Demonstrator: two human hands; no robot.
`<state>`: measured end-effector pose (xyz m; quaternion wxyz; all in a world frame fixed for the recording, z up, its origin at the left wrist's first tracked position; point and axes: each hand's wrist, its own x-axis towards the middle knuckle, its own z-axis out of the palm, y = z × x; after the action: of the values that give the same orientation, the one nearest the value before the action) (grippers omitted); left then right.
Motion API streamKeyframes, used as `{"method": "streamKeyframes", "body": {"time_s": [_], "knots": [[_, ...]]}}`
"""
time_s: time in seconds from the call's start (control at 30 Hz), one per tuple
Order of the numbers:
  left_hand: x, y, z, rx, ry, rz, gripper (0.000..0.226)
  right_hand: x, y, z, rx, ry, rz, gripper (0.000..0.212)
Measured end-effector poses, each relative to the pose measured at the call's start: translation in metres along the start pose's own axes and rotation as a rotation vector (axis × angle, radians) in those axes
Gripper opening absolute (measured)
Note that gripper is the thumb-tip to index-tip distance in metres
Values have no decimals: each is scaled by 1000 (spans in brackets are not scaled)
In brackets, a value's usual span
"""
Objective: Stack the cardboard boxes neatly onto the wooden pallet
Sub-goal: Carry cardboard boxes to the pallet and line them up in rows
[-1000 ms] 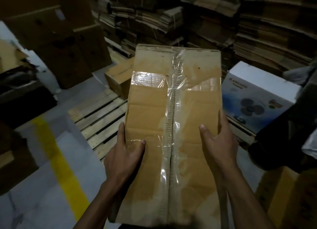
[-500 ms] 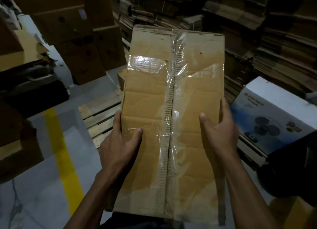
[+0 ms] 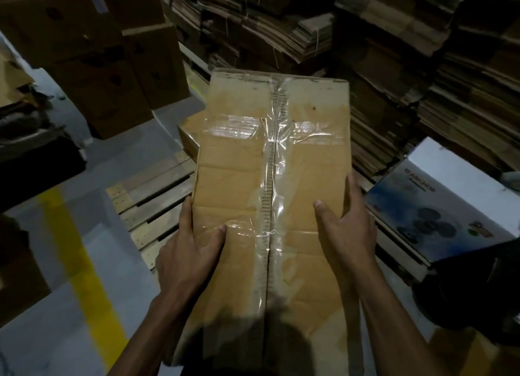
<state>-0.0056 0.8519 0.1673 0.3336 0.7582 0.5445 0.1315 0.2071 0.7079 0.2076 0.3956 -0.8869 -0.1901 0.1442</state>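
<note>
Risk first: you are carrying a long taped cardboard box [image 3: 270, 206] by its near half only, so the far end is free to dip or swing. It could clip the smaller brown box [image 3: 189, 135] already sitting on the wooden pallet [image 3: 157, 198] at about 11 o'clock from your hands. The glossy packing tape [image 3: 270, 178] along the centre seam looks slick; a thumb resting on it may be slipping. The top panel is creased, so squeezing harder could buckle it. The light is dim and the box is hiding the pallet's middle, so you are judging the landing spot half blind.

Your left hand [image 3: 191, 251] is gripping the left edge, thumb lying flat on top, fingers wrapped down the side out of sight. Your right hand [image 3: 347, 229] is doing the same on the right edge, thumb on top. The box is running from your waist out toward 12 o'clock, held above the pallet slats. A white printed fan carton [image 3: 450, 195] is sitting at 3 o'clock, well apart from the grip.
</note>
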Motion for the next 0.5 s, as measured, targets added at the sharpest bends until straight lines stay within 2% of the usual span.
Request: {"method": "streamKeyframes", "body": {"time_s": [0.27, 0.5], "knots": [[48, 49, -61, -14, -33, 20, 84, 34, -85, -18, -25, -20, 5, 78], [122, 85, -71, -26, 18, 87, 78, 98, -119, -4, 53, -4, 16, 78]]}}
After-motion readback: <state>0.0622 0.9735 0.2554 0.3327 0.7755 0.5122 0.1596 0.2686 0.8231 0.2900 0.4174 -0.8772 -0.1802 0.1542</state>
